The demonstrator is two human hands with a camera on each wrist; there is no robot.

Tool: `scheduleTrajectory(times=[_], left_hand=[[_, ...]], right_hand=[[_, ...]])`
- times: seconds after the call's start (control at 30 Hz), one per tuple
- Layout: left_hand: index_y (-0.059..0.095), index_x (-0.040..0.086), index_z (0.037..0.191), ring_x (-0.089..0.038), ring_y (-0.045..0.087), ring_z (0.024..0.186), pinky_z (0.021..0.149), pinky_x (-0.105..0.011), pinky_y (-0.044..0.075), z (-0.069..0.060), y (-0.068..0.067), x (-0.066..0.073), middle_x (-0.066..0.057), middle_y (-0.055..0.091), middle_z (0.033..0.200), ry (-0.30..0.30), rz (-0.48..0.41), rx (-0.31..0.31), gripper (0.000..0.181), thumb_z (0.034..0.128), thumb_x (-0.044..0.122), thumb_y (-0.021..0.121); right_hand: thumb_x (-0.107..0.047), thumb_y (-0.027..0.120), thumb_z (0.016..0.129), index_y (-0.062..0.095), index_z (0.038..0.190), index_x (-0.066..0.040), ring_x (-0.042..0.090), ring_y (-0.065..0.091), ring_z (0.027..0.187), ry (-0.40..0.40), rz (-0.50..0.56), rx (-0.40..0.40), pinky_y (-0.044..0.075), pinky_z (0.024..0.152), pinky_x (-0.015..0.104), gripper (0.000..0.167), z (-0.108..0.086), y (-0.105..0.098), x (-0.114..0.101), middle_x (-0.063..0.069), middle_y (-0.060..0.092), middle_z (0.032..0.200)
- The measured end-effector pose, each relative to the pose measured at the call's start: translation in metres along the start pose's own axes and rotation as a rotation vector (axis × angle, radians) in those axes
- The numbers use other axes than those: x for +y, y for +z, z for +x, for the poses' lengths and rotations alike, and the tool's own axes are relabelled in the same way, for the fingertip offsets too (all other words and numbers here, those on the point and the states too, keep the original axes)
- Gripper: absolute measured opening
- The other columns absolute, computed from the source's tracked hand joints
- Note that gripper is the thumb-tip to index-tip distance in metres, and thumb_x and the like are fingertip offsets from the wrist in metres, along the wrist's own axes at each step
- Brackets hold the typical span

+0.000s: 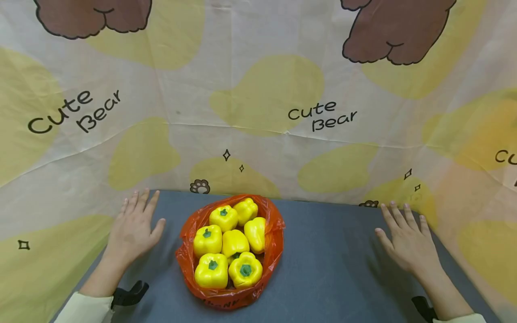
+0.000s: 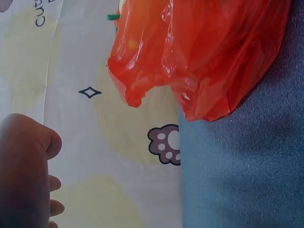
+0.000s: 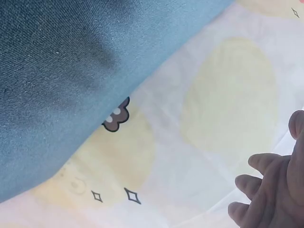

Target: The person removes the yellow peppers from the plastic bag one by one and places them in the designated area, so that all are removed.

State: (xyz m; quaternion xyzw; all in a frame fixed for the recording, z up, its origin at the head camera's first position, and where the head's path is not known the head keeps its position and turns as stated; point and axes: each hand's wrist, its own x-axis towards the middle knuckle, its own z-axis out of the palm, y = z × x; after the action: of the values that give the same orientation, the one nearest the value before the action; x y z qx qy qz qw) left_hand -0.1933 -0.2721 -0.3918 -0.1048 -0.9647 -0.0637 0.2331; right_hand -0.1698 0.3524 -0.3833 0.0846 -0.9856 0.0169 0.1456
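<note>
A red plastic bag (image 1: pixel 271 269), its mouth spread wide, stands on the grey table with several yellow bell peppers (image 1: pixel 211 270) inside. In the left wrist view the same red bag (image 2: pixel 204 52) shows its crinkled side. To the left of the bag is my left hand (image 1: pixel 134 231), palm down with fingers spread, apart from the bag and holding nothing. My right hand (image 1: pixel 409 244) is off to the far right, fingers straight and spread, also holding nothing. Whether either palm touches the table cannot be made out.
The grey table (image 1: pixel 323 269) ends at the back against a hanging cloth (image 1: pixel 258 98) printed with bears, paw prints and lettering. This cloth also rises along the left and right sides. A black strap (image 1: pixel 131 294) sits on the left wrist, another black strap (image 1: pixel 423 308) on the right.
</note>
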Motion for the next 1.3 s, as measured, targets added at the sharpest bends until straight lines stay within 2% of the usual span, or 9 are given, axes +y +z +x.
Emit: scheduleTrajectory(times=[0.4,0.67,0.77,1.0,1.17,1.3], left_hand=[[0.037,-0.001,0.146,-0.052,0.027,0.136,0.114,-0.062,0.016,-0.009,-0.001,0.011,-0.032,0.036,0.146,0.026,-0.017,0.033,0.068,0.0887,0.032,0.057],[0.034,0.002,0.148,-0.050,0.021,0.141,0.117,-0.058,0.008,-0.017,0.001,0.018,-0.032,0.036,0.146,0.016,-0.069,0.045,0.068,0.0904,0.031,0.056],[0.034,0.003,0.148,-0.050,0.022,0.140,0.118,-0.057,0.007,-0.020,0.002,0.021,-0.032,0.036,0.147,0.017,-0.088,0.046,0.067,0.0907,0.031,0.056],[0.037,0.007,0.147,-0.049,0.024,0.140,0.113,-0.063,0.014,-0.024,0.004,0.029,-0.030,0.039,0.146,0.007,-0.135,0.073,0.069,0.0867,0.030,0.060],[0.043,0.010,0.144,-0.053,0.035,0.132,0.100,-0.070,0.030,-0.025,0.005,0.034,-0.027,0.042,0.144,-0.008,-0.191,0.081,0.067,0.0834,0.029,0.064],[0.044,0.010,0.142,-0.052,0.041,0.125,0.091,-0.071,0.036,-0.027,0.007,0.039,-0.025,0.042,0.145,-0.030,-0.255,0.059,0.064,0.0847,0.028,0.064]], right_hand=[[-0.046,0.035,0.102,-0.001,0.156,-0.022,0.037,-0.006,0.148,-0.027,0.003,-0.009,-0.013,0.114,0.059,0.069,-0.004,-0.001,-0.019,0.011,0.000,0.162],[-0.044,0.040,0.101,0.004,0.156,-0.021,0.038,0.002,0.148,-0.059,0.008,0.023,-0.008,0.116,0.058,0.070,-0.006,0.000,-0.039,0.012,0.008,0.162],[-0.045,0.041,0.100,0.008,0.156,-0.021,0.038,0.005,0.148,-0.070,0.015,0.023,-0.003,0.117,0.058,0.069,-0.006,-0.002,-0.051,0.013,0.014,0.161],[-0.047,0.047,0.097,0.022,0.154,-0.022,0.043,0.019,0.145,-0.110,0.022,0.051,0.021,0.109,0.066,0.067,-0.004,-0.005,-0.081,0.017,0.030,0.156],[-0.047,0.053,0.094,0.037,0.149,-0.019,0.047,0.031,0.138,-0.148,0.049,0.085,0.031,0.101,0.067,0.063,-0.002,-0.007,-0.107,0.018,0.040,0.150],[-0.042,0.061,0.091,0.048,0.140,-0.014,0.044,0.041,0.131,-0.216,0.124,0.153,0.039,0.096,0.064,0.058,-0.001,-0.010,-0.129,0.016,0.049,0.142]])
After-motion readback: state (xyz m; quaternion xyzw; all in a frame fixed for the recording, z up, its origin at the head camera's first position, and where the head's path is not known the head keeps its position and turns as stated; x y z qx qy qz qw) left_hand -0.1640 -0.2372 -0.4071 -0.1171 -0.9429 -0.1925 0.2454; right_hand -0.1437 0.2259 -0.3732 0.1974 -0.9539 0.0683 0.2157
